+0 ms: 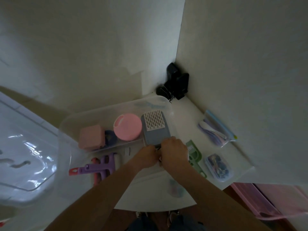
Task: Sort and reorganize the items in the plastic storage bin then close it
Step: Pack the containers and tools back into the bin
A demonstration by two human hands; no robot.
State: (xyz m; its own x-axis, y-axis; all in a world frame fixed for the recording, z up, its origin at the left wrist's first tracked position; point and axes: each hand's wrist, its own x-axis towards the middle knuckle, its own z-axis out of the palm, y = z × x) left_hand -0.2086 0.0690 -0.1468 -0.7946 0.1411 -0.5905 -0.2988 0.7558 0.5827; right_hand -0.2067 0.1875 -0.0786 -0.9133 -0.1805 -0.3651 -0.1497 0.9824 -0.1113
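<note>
Grater (pixel 155 129) just beyond both hands' fingers (pixel 168 142)

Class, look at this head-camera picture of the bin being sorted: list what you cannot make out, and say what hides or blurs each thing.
- What the two hands, left and right, pinch: hidden under the fingers in the head view.
- Near end of the grey slicer: covered by the hands.
- Contents of the small clear case: too small and dim.
- Dark objects in the wall corner: too dark to identify.
- Bin lid: cut off by the left edge.

A black device (pixel 176 82) sits in the wall corner.
</note>
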